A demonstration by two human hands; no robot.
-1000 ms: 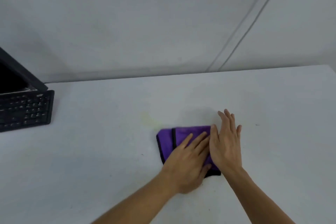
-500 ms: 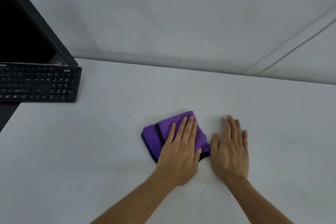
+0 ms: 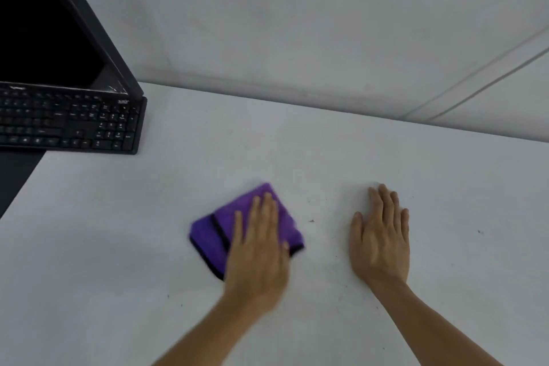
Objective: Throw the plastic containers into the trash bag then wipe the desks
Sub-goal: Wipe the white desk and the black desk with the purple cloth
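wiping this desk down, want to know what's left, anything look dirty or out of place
Nothing is spilled or broken, but small dark bits lie on the white desk: one speck between the purple cloth and the right hand, a second speck right of that hand. The left hand presses flat on the cloth.

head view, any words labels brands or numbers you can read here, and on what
None can be read.
On the black keyboard: white key legends and a small pale mark at its top right corner, all too blurred to read.
On the black monitor, purple folded cloth and white desk: no text shows.
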